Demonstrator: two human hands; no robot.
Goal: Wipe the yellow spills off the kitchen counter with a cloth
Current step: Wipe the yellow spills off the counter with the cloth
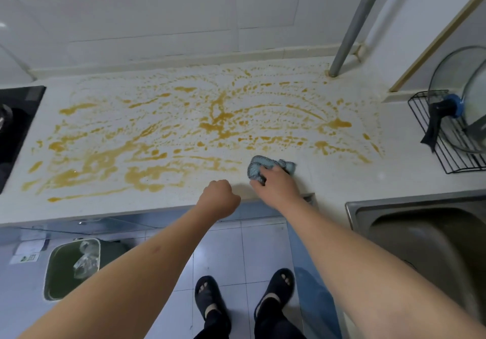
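Note:
Yellow spills (215,120) streak and spatter most of the white kitchen counter (342,180), from the stove side on the left to near the dish rack on the right. My right hand (276,186) presses a crumpled blue-grey cloth (259,166) onto the counter near its front edge, just below the spills. The counter to the right of the cloth looks clean. My left hand (218,197) is curled into a fist over the front edge, holding nothing.
A black stove (15,122) sits at the left end. A steel sink (420,230) lies at the right front. A black wire rack (444,141) holds glass lids. A grey pipe (352,28) rises from the back. A green bin (71,267) stands on the floor.

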